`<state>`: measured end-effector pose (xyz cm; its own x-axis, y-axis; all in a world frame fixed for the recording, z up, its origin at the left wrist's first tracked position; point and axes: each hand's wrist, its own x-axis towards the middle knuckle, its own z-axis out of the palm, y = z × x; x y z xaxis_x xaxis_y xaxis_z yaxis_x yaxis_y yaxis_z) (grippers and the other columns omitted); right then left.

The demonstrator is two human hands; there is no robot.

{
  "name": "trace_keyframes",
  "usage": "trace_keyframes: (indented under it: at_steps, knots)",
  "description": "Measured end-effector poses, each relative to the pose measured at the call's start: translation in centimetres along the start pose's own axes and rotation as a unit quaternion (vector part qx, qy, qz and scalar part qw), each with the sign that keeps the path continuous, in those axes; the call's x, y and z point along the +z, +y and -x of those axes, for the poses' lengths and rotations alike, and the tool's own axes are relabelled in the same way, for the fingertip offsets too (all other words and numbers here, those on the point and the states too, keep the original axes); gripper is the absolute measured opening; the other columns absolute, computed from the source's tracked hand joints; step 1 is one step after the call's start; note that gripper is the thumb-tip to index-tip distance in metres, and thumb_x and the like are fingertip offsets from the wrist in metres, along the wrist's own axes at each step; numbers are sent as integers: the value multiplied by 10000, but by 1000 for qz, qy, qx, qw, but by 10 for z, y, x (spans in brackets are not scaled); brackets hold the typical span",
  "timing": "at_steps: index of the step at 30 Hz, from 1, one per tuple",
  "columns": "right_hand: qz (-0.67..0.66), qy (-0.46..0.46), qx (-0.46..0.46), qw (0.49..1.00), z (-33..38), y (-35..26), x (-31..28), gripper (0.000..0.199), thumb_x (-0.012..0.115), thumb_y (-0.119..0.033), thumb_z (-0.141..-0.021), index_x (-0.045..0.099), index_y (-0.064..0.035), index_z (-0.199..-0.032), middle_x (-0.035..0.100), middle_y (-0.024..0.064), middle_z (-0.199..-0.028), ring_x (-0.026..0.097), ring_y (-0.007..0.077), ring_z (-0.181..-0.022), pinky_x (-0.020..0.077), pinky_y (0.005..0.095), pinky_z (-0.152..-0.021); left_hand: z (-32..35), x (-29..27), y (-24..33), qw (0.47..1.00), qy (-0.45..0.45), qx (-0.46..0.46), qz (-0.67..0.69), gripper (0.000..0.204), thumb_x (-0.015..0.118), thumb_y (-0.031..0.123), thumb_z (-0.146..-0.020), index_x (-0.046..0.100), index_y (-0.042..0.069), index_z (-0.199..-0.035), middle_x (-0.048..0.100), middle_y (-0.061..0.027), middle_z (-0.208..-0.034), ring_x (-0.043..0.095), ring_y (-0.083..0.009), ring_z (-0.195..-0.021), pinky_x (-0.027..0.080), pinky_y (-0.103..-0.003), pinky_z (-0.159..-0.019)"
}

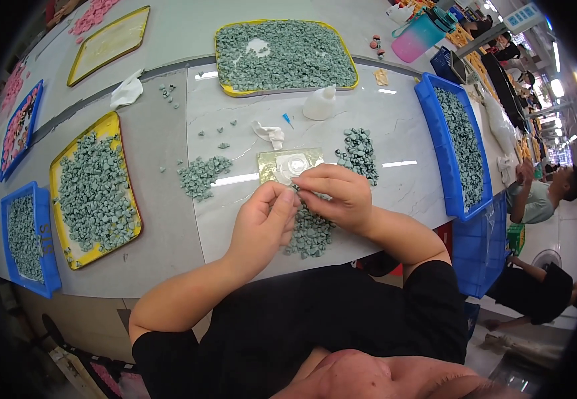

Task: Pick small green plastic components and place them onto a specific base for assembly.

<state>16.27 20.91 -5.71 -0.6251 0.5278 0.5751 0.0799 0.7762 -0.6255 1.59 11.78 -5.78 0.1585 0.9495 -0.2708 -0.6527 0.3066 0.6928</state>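
My left hand (259,223) and my right hand (339,199) meet fingertip to fingertip above the table, both closed in a pinch. Whatever lies between the fingertips is too small and covered to name. Under and beside them spreads a heap of small grey-green pieces (310,234). Just beyond the fingers is a yellowish square pad (268,161) with a whitish round patch of glue or a small dish (294,164) on it. One loose pile of green pieces (202,177) lies left of the pad, and a darker, shinier pile (358,154) lies to the right.
Beyond the pad are a crumpled white tissue (270,135), a blue dispensing tip (288,120) and a white squeeze bottle (320,105). Yellow-rimmed trays (288,23) (54,174) and blue bins (428,126) (47,266) hold green pieces. A teal-pink drink bottle (418,40) stands far right; co-workers are beyond.
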Motion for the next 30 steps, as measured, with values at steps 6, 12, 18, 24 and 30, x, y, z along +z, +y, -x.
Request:
trace_keyframes:
  at_steps: [6, 12, 18, 24, 30]
  knots:
    - [-2, -47, -5, 999, -3, 2, -11, 256, 693, 23, -665, 656, -28, -912, 635, 86, -840, 619, 188, -712, 501, 258, -596, -1, 0, 2, 1000, 4, -9, -10, 176, 439, 206, -944, 440, 58, -851, 322, 46, -602, 251, -38, -485, 223, -196, -409]
    - [9, -41, 145, 989, -16, 21, -51, 168, 592, 24, -772, 643, -1, -930, 637, 97, -851, 618, 193, -716, 480, 263, -644, -2, 4, 3, 991, 15, -98, -92, 169, 451, 194, -934, 455, 53, -841, 341, 44, -612, 252, -37, -485, 210, -195, -406]
    - [197, -75, 215, 954, -6, 45, -69, 184, 590, -33, -788, 632, -38, -967, 631, 102, -853, 607, 227, -767, 471, 287, -682, -3, 4, 3, 991, 8, -121, -52, 108, 441, 136, -918, 462, 42, -870, 420, 5, -707, 286, -45, -513, 223, -187, -420]
    - [298, -173, 161, 925, 2, 47, -57, 164, 614, -43, -743, 613, -28, -906, 587, 107, -848, 583, 253, -757, 470, 322, -681, -9, 6, 1, 996, 61, -61, 21, 92, 413, 78, -900, 469, 20, -945, 466, -37, -805, 324, -52, -553, 256, -181, -437]
    - [114, -128, 213, 962, 6, 31, -60, 194, 633, -29, -725, 579, -38, -912, 579, 102, -838, 592, 221, -750, 479, 316, -676, -11, 16, -1, 994, 38, -90, 40, 133, 456, 140, -923, 486, 20, -971, 465, -17, -772, 329, -48, -542, 259, -177, -425]
